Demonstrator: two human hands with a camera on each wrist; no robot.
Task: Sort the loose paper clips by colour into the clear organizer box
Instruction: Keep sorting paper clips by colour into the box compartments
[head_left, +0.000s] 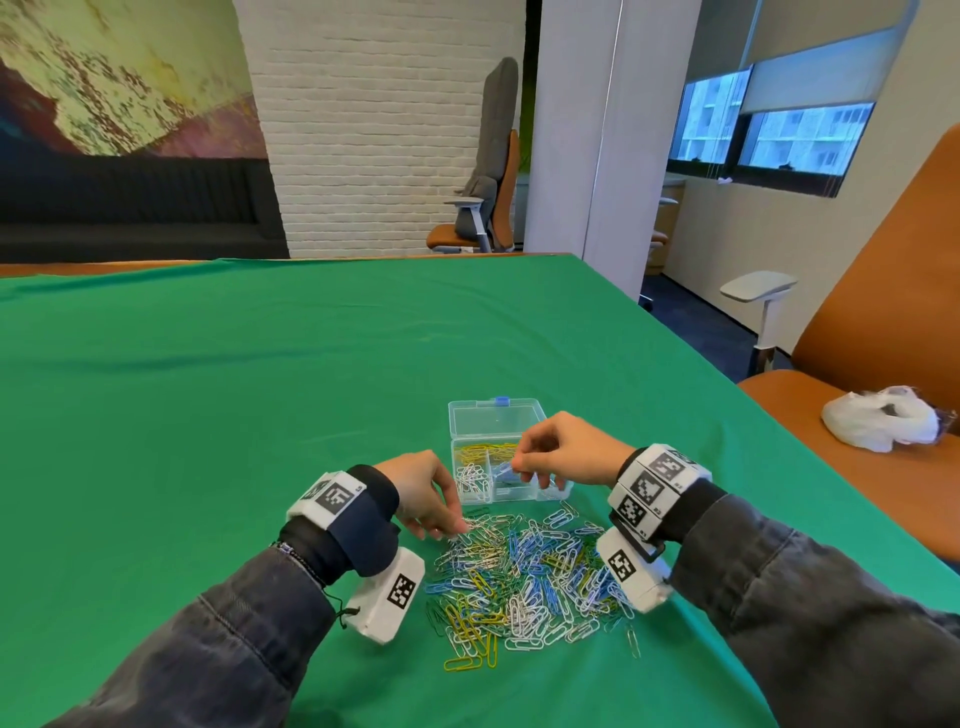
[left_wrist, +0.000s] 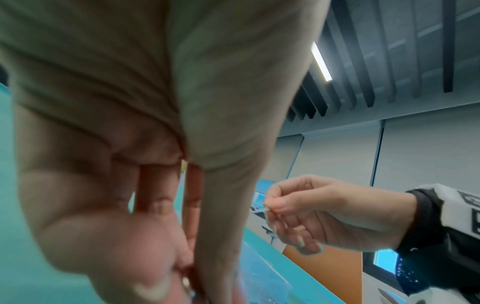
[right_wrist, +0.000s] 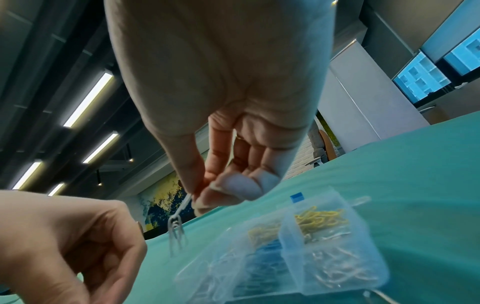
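Only right wrist view shows right hand (right_wrist: 221, 144) grip pinching pale clip (right_wrist: 179, 224); left hand's (head_left: 423, 493) unclear.

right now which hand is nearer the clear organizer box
Right. The right hand hangs over the clear organizer box, pinching a paper clip. The left hand sits beside it, down at the loose pile.

Even bright light from ceiling strip lamps (right_wrist: 88, 99), wide-angle bending at edges, wrist views blurred near those lamps.
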